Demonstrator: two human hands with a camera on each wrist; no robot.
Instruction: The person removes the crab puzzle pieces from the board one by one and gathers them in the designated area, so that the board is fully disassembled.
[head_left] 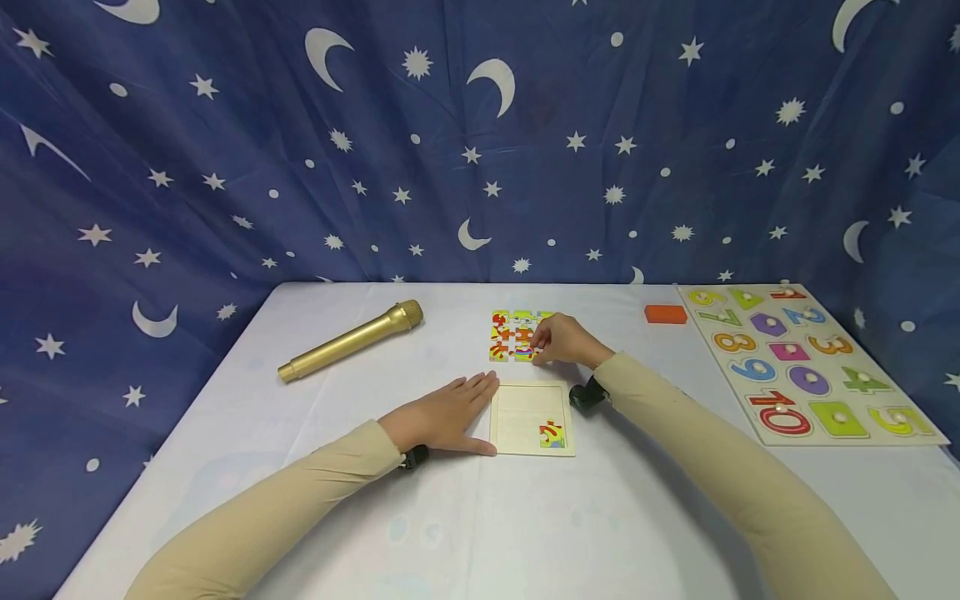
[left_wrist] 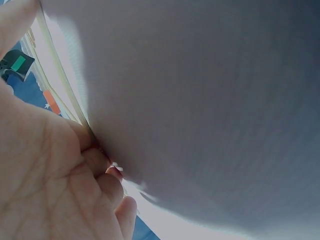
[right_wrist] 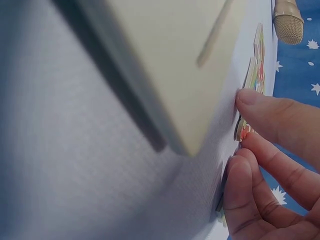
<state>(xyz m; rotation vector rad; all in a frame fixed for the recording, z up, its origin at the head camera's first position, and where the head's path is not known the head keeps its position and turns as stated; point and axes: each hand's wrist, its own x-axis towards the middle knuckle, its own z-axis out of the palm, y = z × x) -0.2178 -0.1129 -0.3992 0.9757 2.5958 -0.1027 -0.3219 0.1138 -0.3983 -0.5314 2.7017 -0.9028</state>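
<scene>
My left hand (head_left: 453, 412) lies with its fingers spread along the left edge of a shallow wooden puzzle tray (head_left: 517, 454); the left wrist view shows its palm (left_wrist: 45, 175) beside the tray's edge. One colourful jigsaw piece (head_left: 552, 434) sits in the tray's lower right corner. Beyond the tray, several jigsaw pieces (head_left: 500, 332) are laid out in rows on the table. At the right side of these, my right hand (head_left: 568, 340) has its thumb and forefinger on a jigsaw piece (right_wrist: 243, 131), pinching its sides. The fingers partly hide that piece.
A gold microphone (head_left: 352, 342) lies at the left. An orange block (head_left: 665, 314) is at the back right, beside a number-and-shape peg board (head_left: 810, 367). Behind the white table (head_left: 450, 533) hangs a blue curtain (head_left: 420, 183) with moons and stars.
</scene>
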